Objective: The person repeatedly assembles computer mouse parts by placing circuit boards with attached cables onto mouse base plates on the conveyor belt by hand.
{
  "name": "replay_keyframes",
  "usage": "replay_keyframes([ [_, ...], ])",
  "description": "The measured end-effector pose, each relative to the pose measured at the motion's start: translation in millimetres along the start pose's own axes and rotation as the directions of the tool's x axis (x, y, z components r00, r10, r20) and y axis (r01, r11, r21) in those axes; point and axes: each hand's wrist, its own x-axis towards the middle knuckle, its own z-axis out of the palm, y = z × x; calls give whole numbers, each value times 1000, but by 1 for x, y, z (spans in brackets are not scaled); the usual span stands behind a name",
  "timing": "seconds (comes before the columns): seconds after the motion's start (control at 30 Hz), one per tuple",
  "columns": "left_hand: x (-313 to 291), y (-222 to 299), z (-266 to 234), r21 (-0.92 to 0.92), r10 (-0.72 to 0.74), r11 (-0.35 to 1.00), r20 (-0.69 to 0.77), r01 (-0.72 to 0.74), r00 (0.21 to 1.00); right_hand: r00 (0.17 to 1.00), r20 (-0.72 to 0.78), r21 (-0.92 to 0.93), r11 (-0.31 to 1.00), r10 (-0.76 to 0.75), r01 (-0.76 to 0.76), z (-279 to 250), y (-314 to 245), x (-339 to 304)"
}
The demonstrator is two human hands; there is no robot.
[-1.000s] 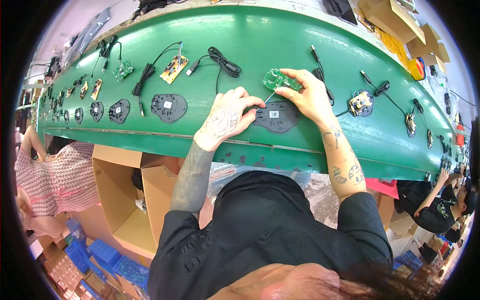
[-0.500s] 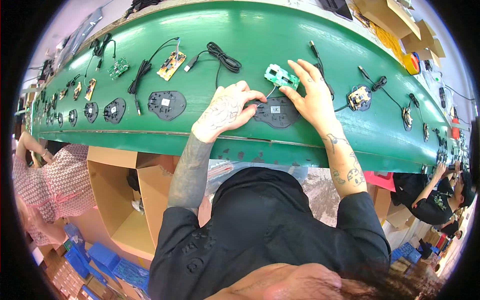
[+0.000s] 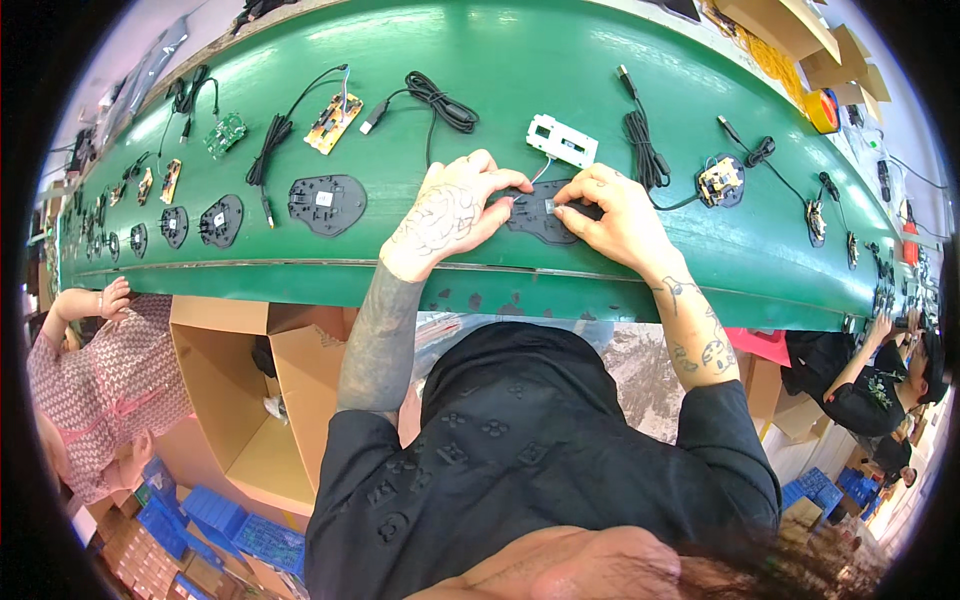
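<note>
Apparently wired but unseated, the circuit board (image 3: pixel 562 140) lay on the table (image 3: pixel 520 80) beyond the mouse base (image 3: pixel 535 223); my left hand (image 3: pixel 447 208) pinched the wire (image 3: pixel 543 170), my right hand (image 3: pixel 618 218) touched the base, its grip unclear.

White glare streaks a long green bench (image 3: pixel 500 60). Left below it stand an open carton (image 3: pixel 308 395) and blue crates (image 3: pixel 212 514). Far right, a pale wall (image 3: pixel 912 120).
</note>
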Motion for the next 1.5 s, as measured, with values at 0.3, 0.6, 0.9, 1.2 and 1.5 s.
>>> replay_keyframes([
  [0.3, 6, -3, -1, 12, 32, 999, -4, -32, 999, 982, -170, -230, 965, 85, -124, -13, 15, 37],
  [0.6, 8, -6, -2, -11, 17, 1000, -8, -17, 1000, 998, -14, 17, 998, 61, -61, -26, -3, 33],
  [0.9, 13, -10, 0, 5, -21, 1000, 38, 21, 999, 958, -23, -149, 949, -286, 280, -10, -9, -2],
  [1.2, 5, -15, 0, -2, 81, 997, 6, -81, 997, 974, 8, -293, 931, -226, 219, -7, -17, -14],
  [1.5, -15, -1, 5, -62, 64, 995, -205, -78, 977, 979, 113, -295, 936, -167, 194, -10, -21, -14],
])
